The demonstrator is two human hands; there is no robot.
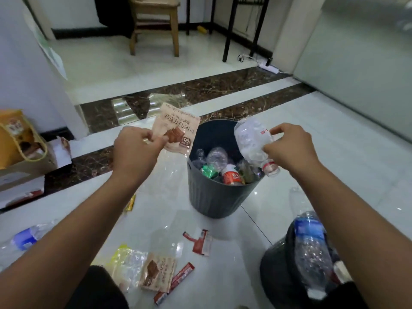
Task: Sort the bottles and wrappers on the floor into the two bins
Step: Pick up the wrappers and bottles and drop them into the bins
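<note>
My left hand (136, 150) pinches a pale pink snack wrapper (178, 128) and holds it up to the left of the dark grey bin (211, 197). My right hand (287, 146) grips a crumpled clear bottle (252, 143) with its neck pointing down over that bin's right rim. Several bottles fill the bin. A second dark bin (276, 268) stands at the lower right, partly behind my right forearm, with a blue-labelled bottle (310, 246) lying on top of it. Wrappers lie on the floor: a red and white one (200, 241), a brown one (158, 273) and a red stick (176, 282).
A blue-labelled bottle (24, 237) lies on the tiles at the far left. A cardboard box (24, 172) and a yellow bag (15, 134) sit at the left wall. A wooden stool (156, 23) and black table legs (229, 30) stand beyond the dark marble strip (200, 90).
</note>
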